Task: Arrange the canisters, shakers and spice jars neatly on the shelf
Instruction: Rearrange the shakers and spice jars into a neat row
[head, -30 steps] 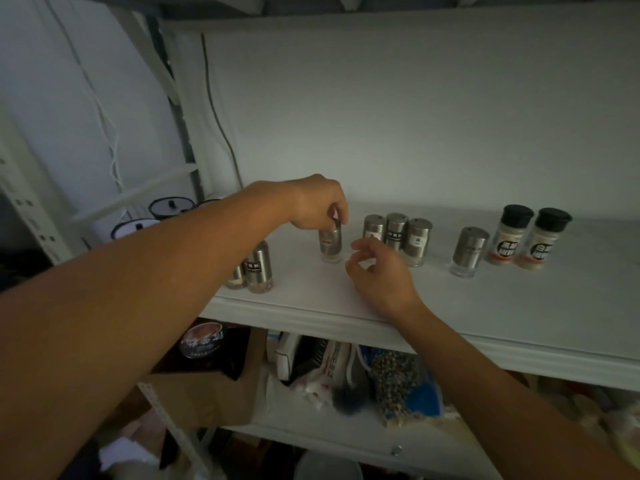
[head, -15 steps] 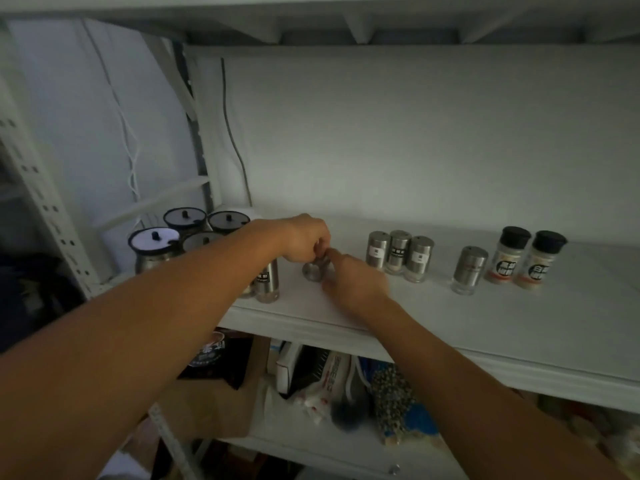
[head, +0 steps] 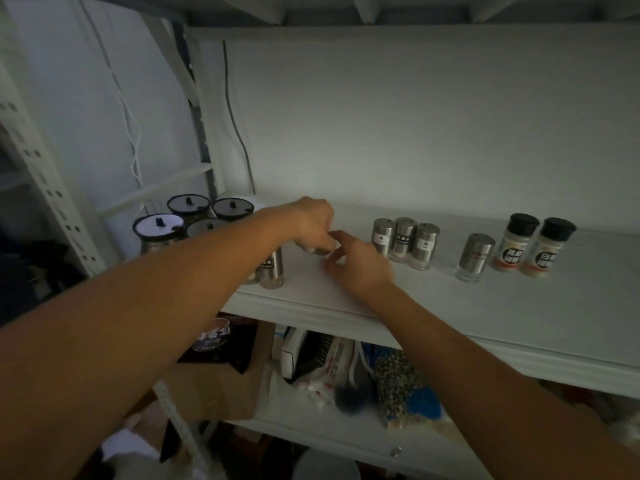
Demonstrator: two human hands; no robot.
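Observation:
My left hand is closed over a small steel shaker on the white shelf; only its bottom rim shows under my fingers. My right hand rests just right of it, fingers apart and touching that shaker. Another steel shaker stands under my left wrist, with one more partly hidden behind it. Three steel shakers stand grouped in the middle, a single one further right. Two black-capped spice jars are at the right. Several dark-lidded canisters sit at the left end.
A grey back wall closes the shelf behind the jars. A perforated metal upright and hanging cables stand at the left. The lower shelf holds bags, a cardboard box and packets.
My left hand has carried the held shaker leftward and down toward the two shakers at the left. My right hand has followed and closed in beside it.

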